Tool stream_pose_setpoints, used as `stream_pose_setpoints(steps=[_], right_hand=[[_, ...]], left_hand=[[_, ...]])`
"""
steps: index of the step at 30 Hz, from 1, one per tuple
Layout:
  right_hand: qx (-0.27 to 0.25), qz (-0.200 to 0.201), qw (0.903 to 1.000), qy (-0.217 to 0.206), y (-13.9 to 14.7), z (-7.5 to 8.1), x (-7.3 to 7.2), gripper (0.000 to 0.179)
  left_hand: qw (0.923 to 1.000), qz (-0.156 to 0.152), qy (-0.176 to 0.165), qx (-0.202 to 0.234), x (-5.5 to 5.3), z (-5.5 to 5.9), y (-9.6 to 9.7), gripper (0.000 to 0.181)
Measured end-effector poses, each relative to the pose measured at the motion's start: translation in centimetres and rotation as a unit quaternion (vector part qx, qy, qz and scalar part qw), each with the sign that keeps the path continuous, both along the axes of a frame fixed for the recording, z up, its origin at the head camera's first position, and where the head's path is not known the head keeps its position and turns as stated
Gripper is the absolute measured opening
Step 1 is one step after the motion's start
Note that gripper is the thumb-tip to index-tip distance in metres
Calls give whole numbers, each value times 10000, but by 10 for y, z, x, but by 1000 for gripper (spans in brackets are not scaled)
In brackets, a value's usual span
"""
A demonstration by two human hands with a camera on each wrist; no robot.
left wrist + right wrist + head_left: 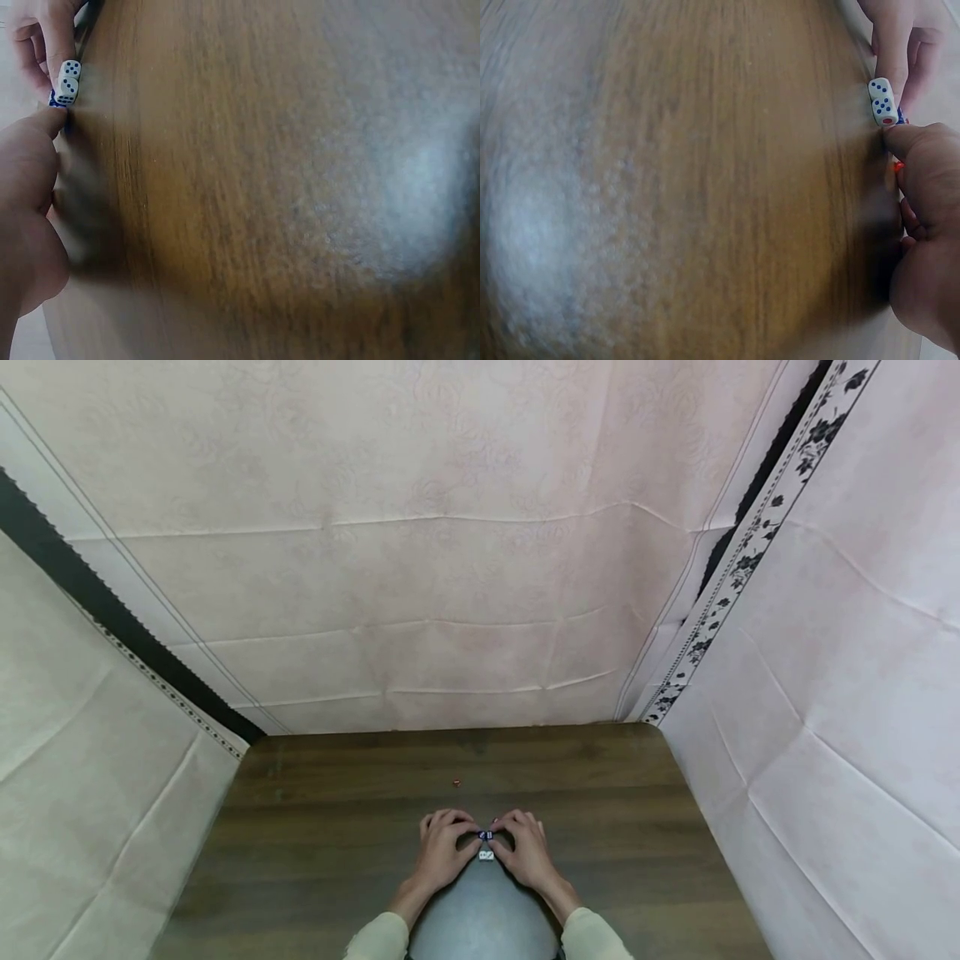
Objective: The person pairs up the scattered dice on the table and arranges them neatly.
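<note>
My left hand point(442, 853) and right hand point(528, 852) meet over the table from opposite sides. Between their fingertips sits a pair of blue dice point(486, 835), side by side, each hand pinching its own end with thumb and forefinger. Two white dice point(486, 855) with blue pips lie together just on the near side; the right wrist view shows these white dice point(883, 101) right by the thumb, with a red pip on one face. Behind the right fingertips a small red piece point(494, 820) peeks out, mostly hidden. In the left wrist view the fingers cover most of the blue dice point(52, 99).
A small red die-like piece point(456, 783) lies farther back on the brown wooden table point(337, 827). Pale patterned cloth point(450, 568) hangs behind the table, with more cloth at both sides. A rounded grey shape point(485, 914) fills the near edge between the forearms.
</note>
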State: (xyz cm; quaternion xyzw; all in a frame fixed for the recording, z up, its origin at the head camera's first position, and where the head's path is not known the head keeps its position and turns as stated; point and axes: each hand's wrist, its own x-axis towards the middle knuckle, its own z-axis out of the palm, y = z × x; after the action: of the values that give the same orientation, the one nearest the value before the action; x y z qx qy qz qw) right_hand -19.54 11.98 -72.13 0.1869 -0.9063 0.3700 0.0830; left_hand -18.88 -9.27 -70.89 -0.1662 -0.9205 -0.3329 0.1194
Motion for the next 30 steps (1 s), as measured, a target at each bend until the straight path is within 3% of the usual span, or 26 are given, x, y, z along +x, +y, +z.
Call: stream_pose_setpoints(steps=[7,25,30], right_hand=[[48,-30,10000,-33,0,-1,1,14],[39,-67,9992,-392,-2,0,0,14],[66,-119,9998,-128,-2,-2,0,16]], left_hand=[[9999,-50,130,32,0,-3,-1,13],[9997,-15,-157,193,0,-7,-4,13],[9997,-11,-175,164,0,-7,-3,13]])
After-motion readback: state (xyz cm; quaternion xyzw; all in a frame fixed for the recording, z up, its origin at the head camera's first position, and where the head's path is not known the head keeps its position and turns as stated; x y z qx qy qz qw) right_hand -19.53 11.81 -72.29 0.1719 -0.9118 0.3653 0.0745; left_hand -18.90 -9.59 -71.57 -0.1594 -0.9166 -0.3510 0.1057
